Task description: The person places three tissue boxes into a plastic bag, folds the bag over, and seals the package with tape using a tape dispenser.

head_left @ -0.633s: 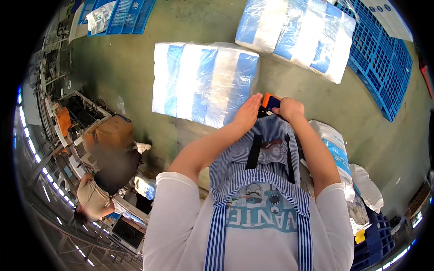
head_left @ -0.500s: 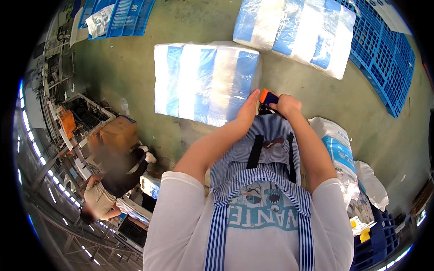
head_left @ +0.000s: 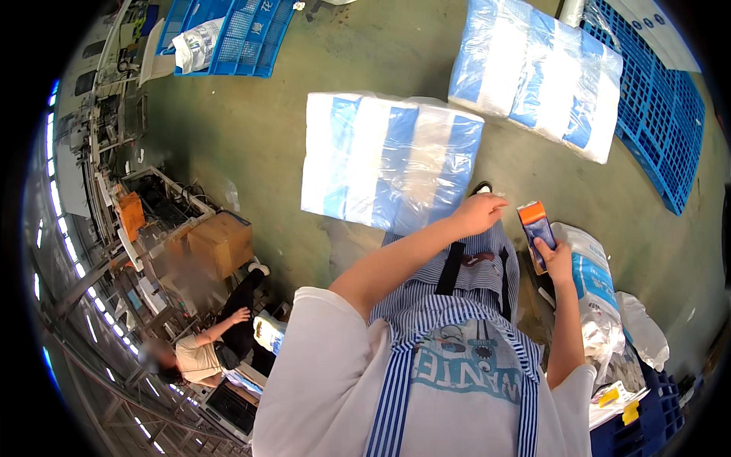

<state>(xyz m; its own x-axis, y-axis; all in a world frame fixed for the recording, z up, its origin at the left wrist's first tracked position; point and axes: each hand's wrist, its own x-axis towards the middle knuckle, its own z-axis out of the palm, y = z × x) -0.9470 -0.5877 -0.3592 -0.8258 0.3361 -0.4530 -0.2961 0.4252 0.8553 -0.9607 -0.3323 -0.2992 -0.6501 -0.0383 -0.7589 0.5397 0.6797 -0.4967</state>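
Observation:
A plastic-wrapped bale with blue and white bands (head_left: 392, 164) lies on the floor in front of me. My left hand (head_left: 480, 213) is at its near right corner, fingers loosely stretched to the right and holding nothing; whether the wrist touches the wrap I cannot tell. My right hand (head_left: 558, 259), farther right, is closed round a dark blue oblong block with an orange end (head_left: 535, 228). The block's exact kind does not show. Its orange end points away from me, apart from the bale.
A second wrapped bale (head_left: 537, 76) lies at the far right, beside a blue plastic pallet (head_left: 662, 114). White and blue sacks (head_left: 594, 278) stand near my right arm. Far left is a blue crate (head_left: 255, 34). A person (head_left: 202, 354) is by cartons (head_left: 221, 244) and machinery at left.
My right hand has moved right and nearer my body with the block, now turned lengthwise. My left hand has come off the bale's side. The view has shifted, and the other person's arm has moved.

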